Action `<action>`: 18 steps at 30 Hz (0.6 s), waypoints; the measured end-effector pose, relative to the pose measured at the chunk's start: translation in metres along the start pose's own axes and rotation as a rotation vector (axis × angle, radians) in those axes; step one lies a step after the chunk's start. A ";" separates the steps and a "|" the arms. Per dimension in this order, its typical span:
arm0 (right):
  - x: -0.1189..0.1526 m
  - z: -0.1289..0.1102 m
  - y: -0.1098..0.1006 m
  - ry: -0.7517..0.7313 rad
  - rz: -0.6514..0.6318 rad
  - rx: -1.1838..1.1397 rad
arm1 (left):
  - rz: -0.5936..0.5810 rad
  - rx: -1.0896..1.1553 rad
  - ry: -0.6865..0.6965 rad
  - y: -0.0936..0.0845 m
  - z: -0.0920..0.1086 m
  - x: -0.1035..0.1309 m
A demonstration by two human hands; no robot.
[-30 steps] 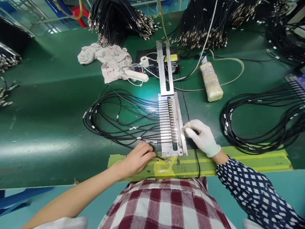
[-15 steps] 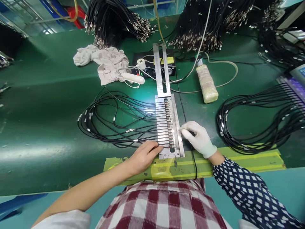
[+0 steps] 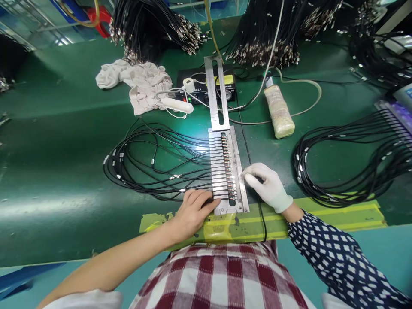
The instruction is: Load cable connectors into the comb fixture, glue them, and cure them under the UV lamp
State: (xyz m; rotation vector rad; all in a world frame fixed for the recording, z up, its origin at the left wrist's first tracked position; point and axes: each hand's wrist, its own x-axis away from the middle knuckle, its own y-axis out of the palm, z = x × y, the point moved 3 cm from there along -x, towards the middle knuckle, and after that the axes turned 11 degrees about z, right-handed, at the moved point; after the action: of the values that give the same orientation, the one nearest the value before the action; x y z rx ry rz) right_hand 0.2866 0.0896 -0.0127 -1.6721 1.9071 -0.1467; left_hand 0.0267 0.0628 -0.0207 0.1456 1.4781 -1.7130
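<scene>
Below the "82A" box (image 3: 198,90), left fingers (image 3: 204,197) pinch a cable (image 3: 224,199), right fingers (image 3: 252,183) pressed together.

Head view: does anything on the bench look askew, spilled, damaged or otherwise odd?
The yellow-green tape along the front of the bench looks worn: its left end is ragged and dark spots mark it. A pale cloth lies crumpled left of the black box. No spill shows; the cables in the metal fixture lie aligned.
</scene>
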 end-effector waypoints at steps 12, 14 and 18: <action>0.009 0.000 0.036 -0.240 -0.001 0.533 | -0.002 0.166 -0.048 0.007 0.015 -0.007; 0.016 -0.006 0.036 -0.256 0.020 0.529 | -0.009 0.202 -0.068 0.004 0.018 -0.003; -0.016 0.002 0.014 -0.258 -0.019 0.463 | 0.046 0.213 -0.063 0.005 0.020 0.006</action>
State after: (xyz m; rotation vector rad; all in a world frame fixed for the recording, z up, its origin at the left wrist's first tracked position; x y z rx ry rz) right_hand 0.2756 0.1081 -0.0151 -1.3252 1.5239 -0.3354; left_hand 0.0347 0.0423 -0.0224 0.2347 1.2348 -1.8181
